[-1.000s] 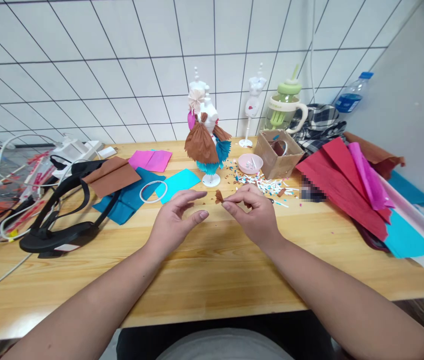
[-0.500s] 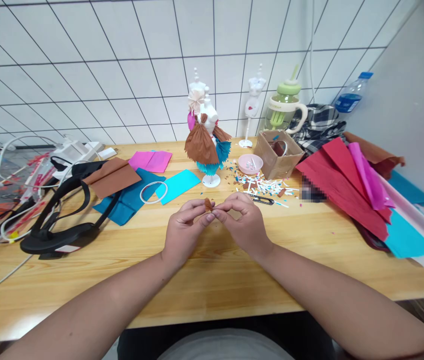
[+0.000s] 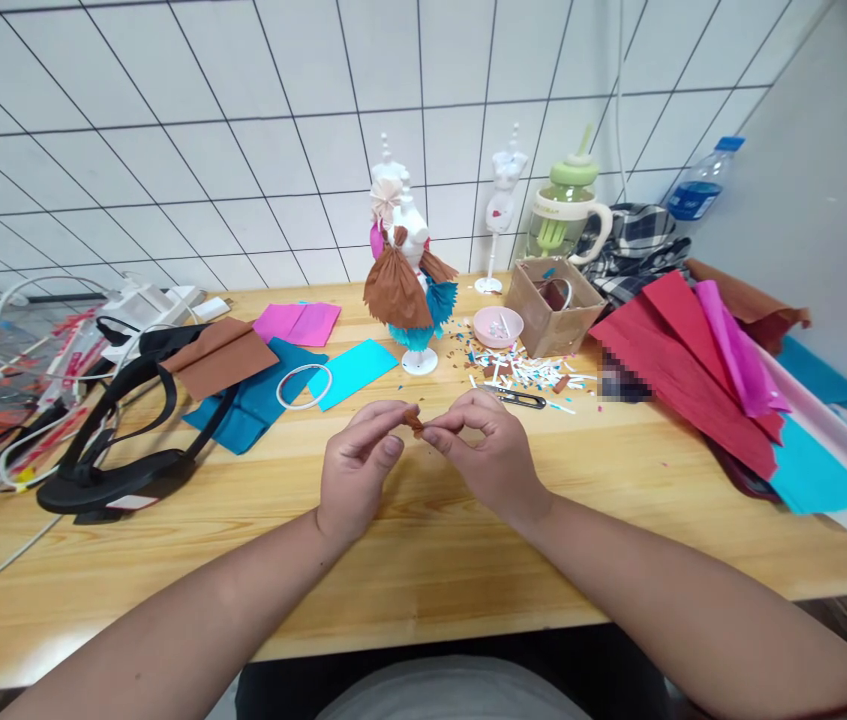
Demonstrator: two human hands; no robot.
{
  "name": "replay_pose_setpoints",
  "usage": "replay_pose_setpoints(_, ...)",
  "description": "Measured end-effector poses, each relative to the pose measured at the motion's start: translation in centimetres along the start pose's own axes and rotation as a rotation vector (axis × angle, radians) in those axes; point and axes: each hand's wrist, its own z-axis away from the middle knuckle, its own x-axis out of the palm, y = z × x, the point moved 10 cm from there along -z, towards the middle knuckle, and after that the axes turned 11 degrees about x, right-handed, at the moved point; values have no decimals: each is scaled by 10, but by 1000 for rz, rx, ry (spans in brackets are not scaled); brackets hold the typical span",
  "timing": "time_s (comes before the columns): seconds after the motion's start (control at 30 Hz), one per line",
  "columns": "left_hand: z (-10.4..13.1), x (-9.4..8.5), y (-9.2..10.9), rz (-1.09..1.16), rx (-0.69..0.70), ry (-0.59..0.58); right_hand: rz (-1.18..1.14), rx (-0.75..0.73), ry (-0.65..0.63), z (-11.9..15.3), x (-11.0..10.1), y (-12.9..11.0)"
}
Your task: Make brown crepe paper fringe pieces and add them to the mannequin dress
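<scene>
A small crumpled piece of brown crepe paper point(image 3: 414, 421) is between my hands above the front middle of the table. My right hand point(image 3: 494, 450) pinches its right end between thumb and fingers. On the other side, my left hand point(image 3: 360, 468) has its fingertips against the paper, with the thumb lifted away and a gap showing. Beyond the hands stands a white mini dress form point(image 3: 409, 222) dressed in a pleated brown paper piece point(image 3: 396, 290) over a teal fringed skirt point(image 3: 423, 325). Thread snips point(image 3: 520, 398) lie just past my right hand.
Paper scraps point(image 3: 535, 372) surround a pink bowl point(image 3: 498, 328) and a cardboard box point(image 3: 554, 308). Folded papers point(image 3: 355, 372) and a tape ring point(image 3: 304, 387) lie left, beside a black headset strap point(image 3: 123, 480). Red paper point(image 3: 685, 370), a jug point(image 3: 565, 215) and a bare form point(image 3: 505, 180) are right.
My left thumb has come off the brown paper and moved down and left. The paper shows more between the hands, still pinched by the right hand. The view has shifted slightly.
</scene>
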Motion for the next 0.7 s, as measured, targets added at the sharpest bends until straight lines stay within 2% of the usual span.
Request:
replay_pose_setpoints(0.17,0,6,-13,-10,-140,-30,9,19,-3,-1,3,5)
replay_pose_setpoints(0.43,-5,-4,-3,-191,-53,-14,74,-43,-33,-1,7,1)
replay_pose_setpoints(0.53,-15,-9,16,-447,91,-68,128,-124,-58,-1,7,-5)
replay_pose_setpoints(0.63,-21,3,40,-731,350,-260,183,-229,-72,3,7,-16)
replay_pose_setpoints(0.7,-19,9,46,-856,444,-361,225,-275,-94,7,11,-19)
